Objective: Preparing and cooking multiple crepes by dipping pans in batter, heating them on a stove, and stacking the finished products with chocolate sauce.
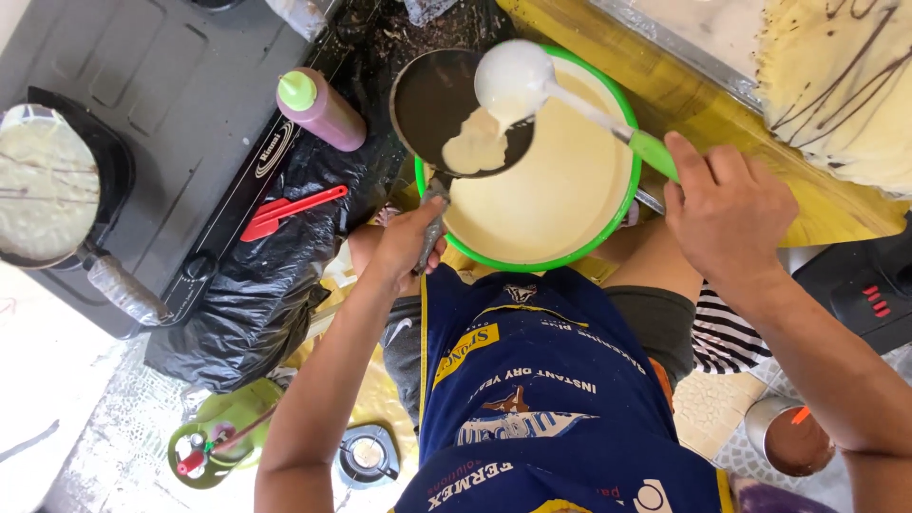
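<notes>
My left hand [404, 249] grips the handle of a small dark frying pan [439, 100], held tilted over a green-rimmed bowl [608, 237] full of pale batter [560, 190]. My right hand [727, 214] holds the green handle of a white ladle [513, 76]. The ladle's cup sits over the pan, and batter runs from it onto the pan's surface, forming a pale patch [475, 147]. The bowl rests between my knees, above a blue apron.
A second pan with a setting crepe [43, 185] sits on a grey stove [180, 114] at left. Pink squeeze bottle [323, 109], red spatula [290, 209] on black plastic bag. Stacked crepes [845, 85] on a yellow board at top right. Metal cup [788, 437] lower right.
</notes>
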